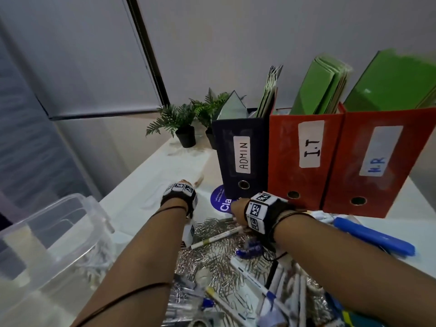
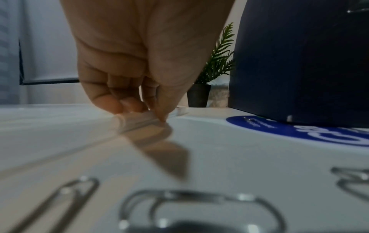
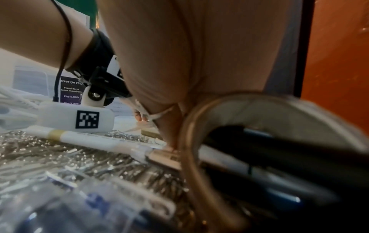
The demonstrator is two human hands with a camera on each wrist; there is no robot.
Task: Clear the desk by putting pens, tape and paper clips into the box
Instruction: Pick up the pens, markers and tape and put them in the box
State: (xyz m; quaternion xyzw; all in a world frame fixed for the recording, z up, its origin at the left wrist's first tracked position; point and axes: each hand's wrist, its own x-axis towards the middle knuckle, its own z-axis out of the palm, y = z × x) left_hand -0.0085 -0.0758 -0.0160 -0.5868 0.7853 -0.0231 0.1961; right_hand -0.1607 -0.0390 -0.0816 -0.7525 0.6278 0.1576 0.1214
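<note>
Reaching forward over the desk (image 1: 146, 175), both your arms cross a heap of paper clips (image 1: 212, 258) and pens (image 1: 262, 286) nearest you. A tape roll (image 3: 201, 119) sits blurred at the right wrist camera, on the pens. Clear box (image 1: 54, 234) stands to your left, beside the heap.

Right hand (image 1: 238, 212): fingers point down among pens at the heap's far edge; grip cannot be told, fingertips hidden. A blue marker (image 1: 375, 237) lies right of that forearm.

Left hand (image 2: 137, 66): past the heap, thumb and fingers (image 2: 111, 102) pinch a small clear thing (image 2: 137, 118) on the desk; what it is cannot be told.

Beyond: blue sticker (image 1: 220, 200), ADMIN binder (image 1: 240, 154), two red binders (image 1: 304, 159), two plants (image 1: 179, 121) by the wall.
</note>
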